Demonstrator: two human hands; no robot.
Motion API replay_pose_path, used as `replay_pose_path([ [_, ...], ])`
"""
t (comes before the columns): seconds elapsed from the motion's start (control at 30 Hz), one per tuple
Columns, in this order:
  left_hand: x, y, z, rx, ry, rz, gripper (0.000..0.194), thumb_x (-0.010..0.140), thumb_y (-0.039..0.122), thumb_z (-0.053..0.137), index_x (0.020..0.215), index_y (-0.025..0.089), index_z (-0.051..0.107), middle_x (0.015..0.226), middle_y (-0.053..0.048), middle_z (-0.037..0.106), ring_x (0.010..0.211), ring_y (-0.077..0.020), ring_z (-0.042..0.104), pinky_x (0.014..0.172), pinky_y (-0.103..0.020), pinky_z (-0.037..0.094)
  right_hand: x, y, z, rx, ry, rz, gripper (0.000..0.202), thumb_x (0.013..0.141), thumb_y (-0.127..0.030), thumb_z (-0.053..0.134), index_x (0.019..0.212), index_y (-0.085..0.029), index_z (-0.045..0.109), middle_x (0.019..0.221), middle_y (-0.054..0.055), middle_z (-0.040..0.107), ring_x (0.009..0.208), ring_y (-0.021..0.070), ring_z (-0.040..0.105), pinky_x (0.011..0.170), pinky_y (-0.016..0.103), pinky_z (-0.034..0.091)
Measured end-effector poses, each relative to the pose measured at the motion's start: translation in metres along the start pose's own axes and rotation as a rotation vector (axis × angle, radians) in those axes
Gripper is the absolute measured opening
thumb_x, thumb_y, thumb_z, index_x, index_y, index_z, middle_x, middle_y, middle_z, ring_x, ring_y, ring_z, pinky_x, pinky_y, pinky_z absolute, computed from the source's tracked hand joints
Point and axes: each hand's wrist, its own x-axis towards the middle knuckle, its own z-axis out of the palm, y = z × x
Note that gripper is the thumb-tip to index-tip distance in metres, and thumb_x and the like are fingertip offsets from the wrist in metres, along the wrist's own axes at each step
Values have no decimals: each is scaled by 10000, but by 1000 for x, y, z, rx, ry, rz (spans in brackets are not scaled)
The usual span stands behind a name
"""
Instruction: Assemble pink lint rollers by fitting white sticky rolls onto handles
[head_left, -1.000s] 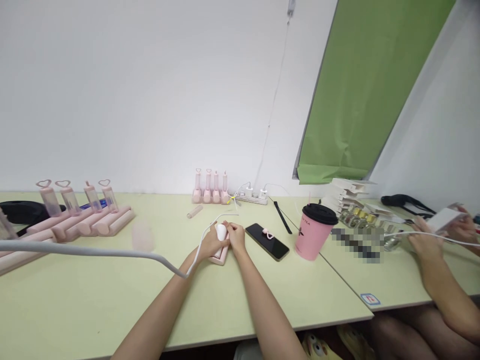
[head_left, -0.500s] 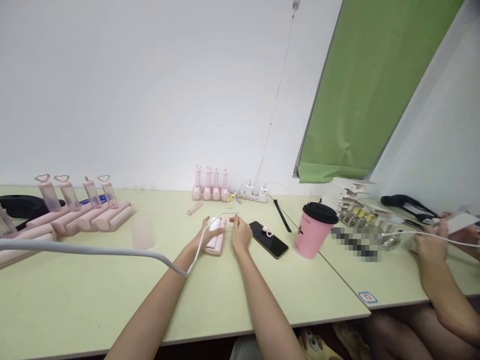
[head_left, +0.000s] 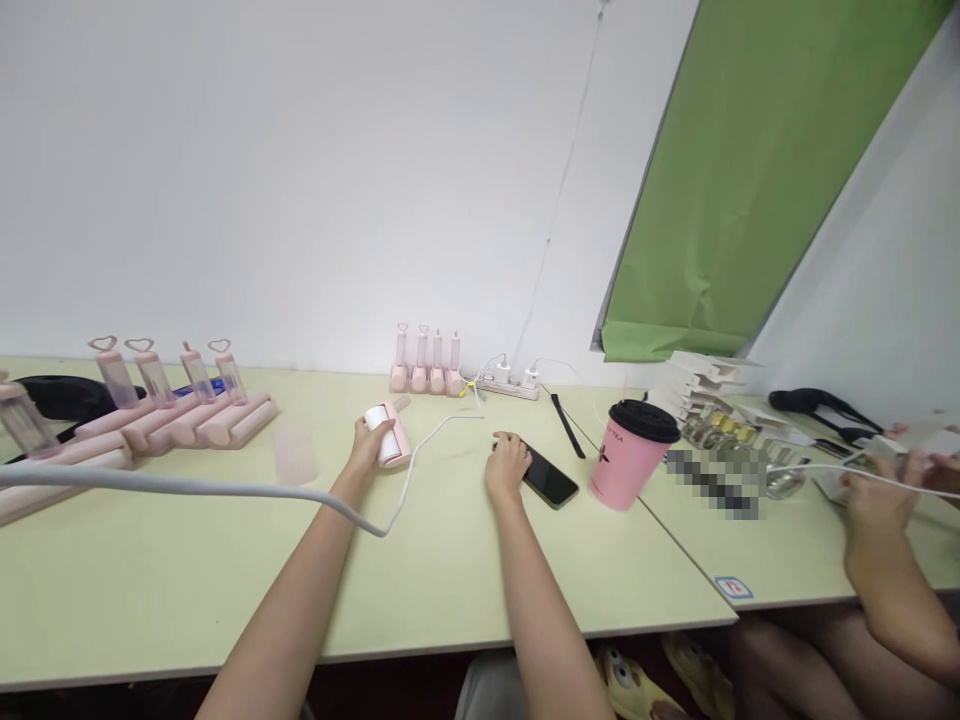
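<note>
My left hand (head_left: pixel 367 445) grips a pink lint roller head (head_left: pixel 397 438) with a white roll (head_left: pixel 381 428) in it, tilted above the table at the left of centre. My right hand (head_left: pixel 510 462) has its fingers bent down over the far left end of a black phone (head_left: pixel 553 485). The pink heart-shaped piece that lay on the phone is hidden, and what those fingers hold cannot be made out. Just behind the roller head, part of a small pink tube (head_left: pixel 403 403) shows. A translucent pink sheet (head_left: pixel 294 455) lies left of my left hand.
Several pink lint rollers (head_left: pixel 225 420) with clear handles stand at left; smaller ones (head_left: pixel 437 378) line the wall beside a power strip (head_left: pixel 510 388). A white cable (head_left: pixel 225 483) crosses the foreground. Right are a black strap (head_left: pixel 568 427), pink cup (head_left: pixel 621 460) and a co-worker's hand (head_left: pixel 881 485).
My left hand has moved left and away from me with the roller head. My right hand has shifted right onto the phone, covering the pink heart-shaped piece.
</note>
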Motion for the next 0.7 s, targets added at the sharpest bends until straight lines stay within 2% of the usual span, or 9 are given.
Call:
replay_pose_path([
  [0.07, 1, 1, -6, 130, 35, 56, 656, 726, 301, 608, 1282, 112, 316, 1157, -150, 507, 965, -214, 554, 755, -300, 481, -2, -5, 0, 32, -17, -70, 494, 791, 34, 294, 1137, -172, 579, 1202, 104, 474, 1050, 226, 426, 945, 375, 203],
  [0.13, -3, 5, -12, 338, 105, 173, 702, 739, 324, 587, 1337, 123, 279, 1230, -152, 470, 1095, -250, 494, 884, -339, 431, -2, -10, -1, 81, -34, -124, 553, 770, 63, 254, 1176, -166, 551, 1221, 97, 453, 1060, 209, 408, 912, 331, 231],
  [0.27, -19, 15, -19, 713, 389, 485, 703, 800, 209, 455, 1416, 77, 143, 1334, -177, 373, 1228, -269, 366, 1001, -368, 326, -3, -18, -1, 149, -38, -173, 522, 807, 28, 249, 1212, -173, 511, 1145, 97, 480, 1034, 204, 399, 831, 308, 262],
  [0.33, -26, 16, -20, 883, 542, 587, 668, 815, 124, 364, 1426, 58, 103, 1376, -197, 306, 1270, -274, 300, 1033, -413, 264, -6, -22, 1, 129, -5, -222, 447, 855, -32, 265, 1195, -178, 515, 1103, 100, 493, 1012, 208, 405, 821, 319, 263],
  [0.4, -30, 14, -19, 1045, 603, 658, 650, 820, 102, 330, 1426, 41, 102, 1440, -215, 156, 1332, -298, 155, 1061, -500, 135, -10, -26, 2, 98, 7, -274, 404, 878, -70, 272, 1173, -177, 526, 1081, 106, 498, 1004, 213, 407, 822, 333, 264],
  [0.47, -30, 9, -16, 1170, 535, 745, 651, 826, 152, 368, 1418, 20, 131, 1462, -218, 6, 1355, -316, -11, 1049, -559, 3, -13, -29, 4, 82, -6, -302, 420, 861, -48, 272, 1172, -169, 528, 1087, 116, 490, 1007, 217, 403, 831, 342, 269],
  [0.53, -24, 4, -9, 1248, 406, 824, 648, 838, 232, 395, 1411, 21, 176, 1466, -204, -21, 1354, -306, -79, 1043, -564, -52, -13, -29, 6, 96, -6, -284, 478, 818, -2, 263, 1201, -147, 510, 1120, 130, 466, 1013, 220, 396, 841, 341, 286],
  [0.6, -12, 2, 3, 1299, 267, 853, 603, 854, 277, 384, 1389, 31, 257, 1469, -188, 57, 1362, -283, -49, 1062, -530, -49, -10, -27, 9, 141, 7, -256, 560, 749, 50, 251, 1239, -106, 475, 1154, 147, 434, 1019, 214, 392, 866, 328, 309],
  [0.7, 14, 3, 22, 1345, 49, 736, 589, 834, 274, 428, 1350, 10, 329, 1422, -215, 228, 1353, -306, 90, 1078, -485, 68, -5, -20, 18, 272, -10, -272, 703, 628, 93, 242, 1291, -69, 410, 1202, 157, 390, 1070, 183, 394, 932, 284, 324],
])
